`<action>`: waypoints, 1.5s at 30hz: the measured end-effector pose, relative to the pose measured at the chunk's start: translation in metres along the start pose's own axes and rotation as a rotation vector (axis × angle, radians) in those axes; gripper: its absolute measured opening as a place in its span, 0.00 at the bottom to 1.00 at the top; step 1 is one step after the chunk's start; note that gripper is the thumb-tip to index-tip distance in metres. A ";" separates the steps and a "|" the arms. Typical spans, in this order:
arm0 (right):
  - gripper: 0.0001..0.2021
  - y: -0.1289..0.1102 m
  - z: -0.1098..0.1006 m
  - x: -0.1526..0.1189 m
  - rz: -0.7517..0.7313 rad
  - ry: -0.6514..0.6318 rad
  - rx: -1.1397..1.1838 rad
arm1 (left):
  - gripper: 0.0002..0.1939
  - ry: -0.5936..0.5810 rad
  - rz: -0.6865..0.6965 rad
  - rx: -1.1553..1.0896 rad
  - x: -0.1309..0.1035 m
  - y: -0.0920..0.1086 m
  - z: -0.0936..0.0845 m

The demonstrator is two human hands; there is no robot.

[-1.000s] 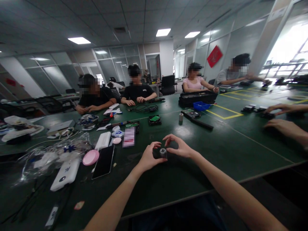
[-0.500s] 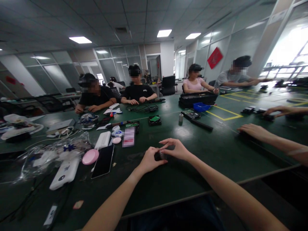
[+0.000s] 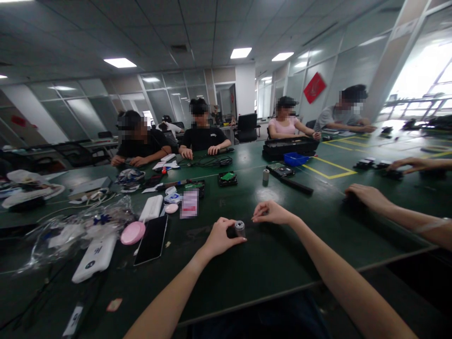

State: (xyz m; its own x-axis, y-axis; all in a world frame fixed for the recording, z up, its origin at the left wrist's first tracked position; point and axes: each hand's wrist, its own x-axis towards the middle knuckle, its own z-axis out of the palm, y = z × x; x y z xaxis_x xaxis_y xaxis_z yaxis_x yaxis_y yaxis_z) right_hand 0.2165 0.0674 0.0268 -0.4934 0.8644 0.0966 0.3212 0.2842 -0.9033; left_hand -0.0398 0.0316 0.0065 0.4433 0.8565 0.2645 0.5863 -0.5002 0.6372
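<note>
On the green table stands a small upright silvery metal cylinder, with dark marks on its top face. My left hand curves around its left side, thumb in front and fingers behind, and grips it. To the right of the cylinder and apart from it, my right hand hovers a little above the table. Its thumb and fingertips are pinched together; whatever they may hold is too small to make out. Farther back stands a second, similar metal cylinder.
Left of my hands lie a black phone, a pink round case, a white power bank and clear plastic bags. Ahead are a circuit part, a black bar and a blue tray. Another person's hands work at right.
My right hand has lifted off the cylinder and moved right, its fingers drawing into a pinch. The cylinder's top now shows. My left hand has stayed in place around it.
</note>
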 end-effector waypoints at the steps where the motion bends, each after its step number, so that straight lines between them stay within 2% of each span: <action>1: 0.20 0.005 -0.003 0.000 0.024 -0.021 0.018 | 0.27 0.000 -0.003 0.004 0.000 0.001 -0.001; 6: 0.20 0.019 -0.014 -0.001 0.113 -0.112 0.065 | 0.26 -0.005 0.001 0.009 0.000 0.005 -0.004; 12: 0.28 0.015 -0.023 -0.006 0.122 -0.173 -0.003 | 0.27 -0.018 -0.013 0.000 0.001 0.005 -0.004; 19: 0.24 0.018 -0.016 -0.004 0.126 -0.141 -0.013 | 0.27 -0.022 -0.001 0.009 0.001 0.002 -0.003; 21: 0.21 0.016 -0.012 -0.002 0.080 -0.071 -0.009 | 0.28 -0.024 0.003 0.003 0.001 0.001 -0.003; 25: 0.16 0.000 0.005 0.004 -0.118 0.289 0.033 | 0.27 -0.020 0.008 -0.015 0.000 0.001 -0.003; 27: 0.15 -0.011 0.018 0.006 -0.187 0.373 0.104 | 0.27 -0.022 0.014 -0.007 0.000 0.000 -0.002; 31: 0.14 -0.028 0.045 0.003 -0.222 0.265 0.102 | 0.25 -0.028 0.024 0.028 0.001 0.000 -0.001; 34: 0.13 -0.034 0.056 0.001 -0.217 0.201 0.021 | 0.24 -0.022 0.019 0.043 0.001 0.001 -0.001; 45: 0.08 -0.041 0.059 -0.005 -0.245 0.193 -0.132 | 0.25 -0.025 0.026 0.039 0.001 -0.002 0.001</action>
State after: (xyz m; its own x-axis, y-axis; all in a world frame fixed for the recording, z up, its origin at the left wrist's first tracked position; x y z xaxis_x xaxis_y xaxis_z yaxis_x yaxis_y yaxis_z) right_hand 0.1580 0.0271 0.0391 -0.4107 0.8226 0.3934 0.3199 0.5340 -0.7826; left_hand -0.0402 0.0328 0.0052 0.4757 0.8397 0.2620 0.5998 -0.5275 0.6017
